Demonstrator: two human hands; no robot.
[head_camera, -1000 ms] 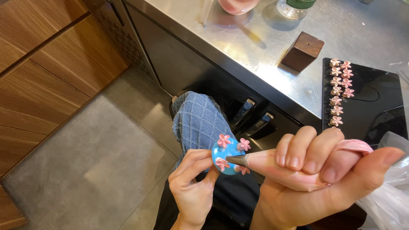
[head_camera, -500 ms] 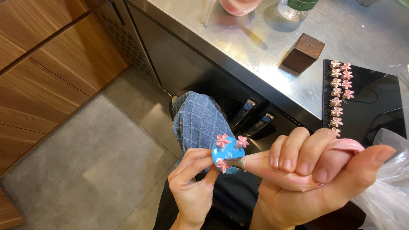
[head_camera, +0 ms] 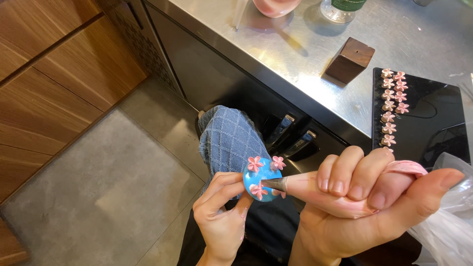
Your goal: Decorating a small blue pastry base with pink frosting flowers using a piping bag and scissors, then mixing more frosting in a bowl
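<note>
In the head view, the left hand [head_camera: 221, 212] is curled with its fingertips pinched around the edge of a small blue disc [head_camera: 261, 178], holding it up in front of the person's body, above the floor and just short of the counter's edge. Three small pink flowers [head_camera: 255, 163] of icing sit on the disc's face, two near its top edge and one lower down. The right hand [head_camera: 367, 204] is closed in a fist around a piping bag [head_camera: 310, 187] filled with pink icing, thumb stretched along its far side; the bag's metal tip [head_camera: 276, 184] touches the disc beside the lowest flower. The loose clear end of the bag bunches out at the lower right. A blue quilted cloth [head_camera: 229, 140] hangs just behind the disc. On the steel counter [head_camera: 295, 54] lies a black tray [head_camera: 433, 118] with a row of the same pink flowers along its left edge, and a dark wooden block [head_camera: 350, 60] stands near it. Wooden cabinet fronts [head_camera: 54, 83] and a grey floor [head_camera: 98, 197] fill the left side.
</note>
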